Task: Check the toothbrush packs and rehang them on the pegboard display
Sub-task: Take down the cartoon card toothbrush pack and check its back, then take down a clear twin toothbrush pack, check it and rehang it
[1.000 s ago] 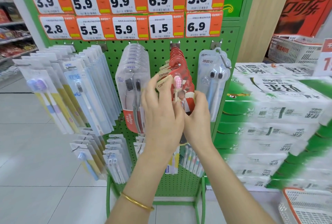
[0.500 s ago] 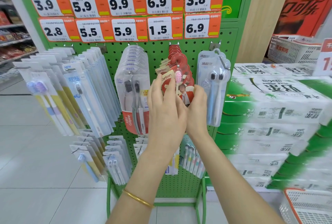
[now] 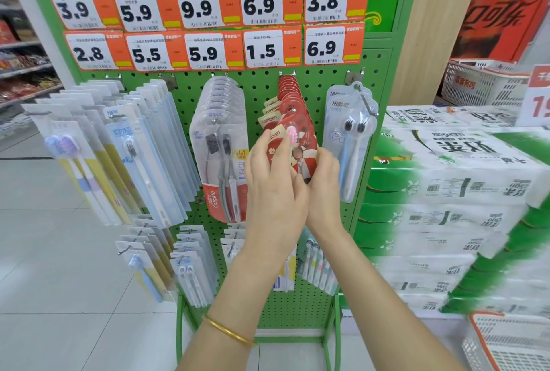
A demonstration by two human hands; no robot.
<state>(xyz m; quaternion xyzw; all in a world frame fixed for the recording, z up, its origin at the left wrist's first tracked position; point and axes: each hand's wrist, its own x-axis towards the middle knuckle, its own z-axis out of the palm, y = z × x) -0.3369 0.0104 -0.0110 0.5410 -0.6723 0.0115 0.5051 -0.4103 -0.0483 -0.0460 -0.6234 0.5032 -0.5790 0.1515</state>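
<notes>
My left hand [image 3: 275, 192] pinches the front pack [image 3: 276, 134] by its left edge, fingers curled on it. My right hand [image 3: 323, 183] grips the red packs [image 3: 290, 90] at their lower right. They hang at pegboard [image 3: 262, 93] centre, Colgate pack [image 3: 220, 162] at 9 o'clock, blue pack [image 3: 348, 144] at 3 o'clock. Front pack on its peg or off: cannot tell.

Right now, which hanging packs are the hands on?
The red canban packs, between the Colgate packs and the blue twin-brush pack; left hand and right hand hold them.
</notes>
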